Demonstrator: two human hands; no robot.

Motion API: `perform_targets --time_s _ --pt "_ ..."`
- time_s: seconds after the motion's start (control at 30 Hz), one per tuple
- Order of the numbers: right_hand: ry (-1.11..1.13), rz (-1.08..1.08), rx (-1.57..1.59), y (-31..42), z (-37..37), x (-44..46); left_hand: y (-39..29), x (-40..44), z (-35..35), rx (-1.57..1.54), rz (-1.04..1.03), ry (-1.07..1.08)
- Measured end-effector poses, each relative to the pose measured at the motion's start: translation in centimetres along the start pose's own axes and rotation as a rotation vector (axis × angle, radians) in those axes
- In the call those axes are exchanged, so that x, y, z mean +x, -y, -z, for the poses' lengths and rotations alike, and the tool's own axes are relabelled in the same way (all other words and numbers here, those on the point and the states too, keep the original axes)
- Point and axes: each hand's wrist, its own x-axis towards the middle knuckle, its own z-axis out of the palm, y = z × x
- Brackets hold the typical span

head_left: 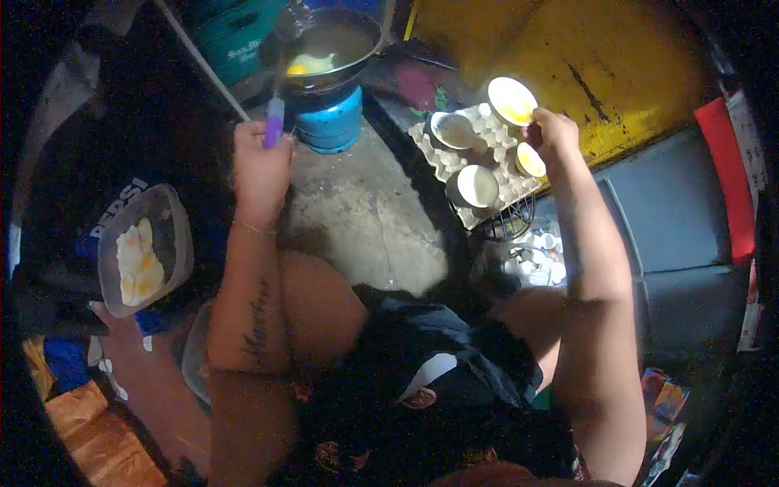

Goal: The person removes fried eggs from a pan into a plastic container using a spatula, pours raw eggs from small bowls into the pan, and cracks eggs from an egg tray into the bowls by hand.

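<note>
My left hand [261, 162] is closed round the purple handle of a utensil [274, 126], whose far end is blurred over a pan [345, 40]. An egg with a yellow yolk [310, 65] lies in that pan, which sits above a blue gas canister [331, 122]. At the right, my right hand [555, 134] grips the rim of a small white bowl [511, 101] with yellow egg in it, tilted above a cardboard egg tray [503, 183]. On the tray stand several more bowls: a white one [477, 186], another [451, 130] behind it, and one with yolk [531, 160].
A plastic container [185, 243] of cooked eggs [139, 264] is at the left. Below the egg tray is a bag of eggshells [535, 264]. A teal crate [235, 40] stands behind the pan, and a yellow panel [625, 65] rises at the back right.
</note>
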Motion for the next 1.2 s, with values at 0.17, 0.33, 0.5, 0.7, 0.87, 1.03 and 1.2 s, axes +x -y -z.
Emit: perform_targets --time_s 0.17,0.33,0.5,0.7,0.87,1.03,1.2 --pt "0.141 0.036 -0.228 5.3 -6.8 1.5 0.0 0.6 1.3 0.053 0.014 -0.023" --pt "0.228 0.061 -0.281 7.7 -16.2 3.0 0.1 1.1 1.8 -0.029 -0.017 -0.012" --pt "0.247 0.143 -0.521 6.3 -25.3 8.5 0.8 3.1 2.3 0.066 -0.083 -0.049" --pt "0.273 0.462 -1.259 5.5 -33.9 14.1 -0.6 2.8 4.5 0.077 -0.018 -0.088" --pt "0.249 0.731 -1.340 5.0 -38.3 14.0 -0.2 3.5 6.1 0.150 -0.071 -0.077" --pt "0.222 0.923 -1.563 4.8 -41.2 14.1 0.1 4.4 6.1 0.145 -0.106 -0.100" --pt "0.100 0.765 -1.366 5.3 -43.6 14.0 1.4 5.1 5.8 0.105 -0.186 -0.153"
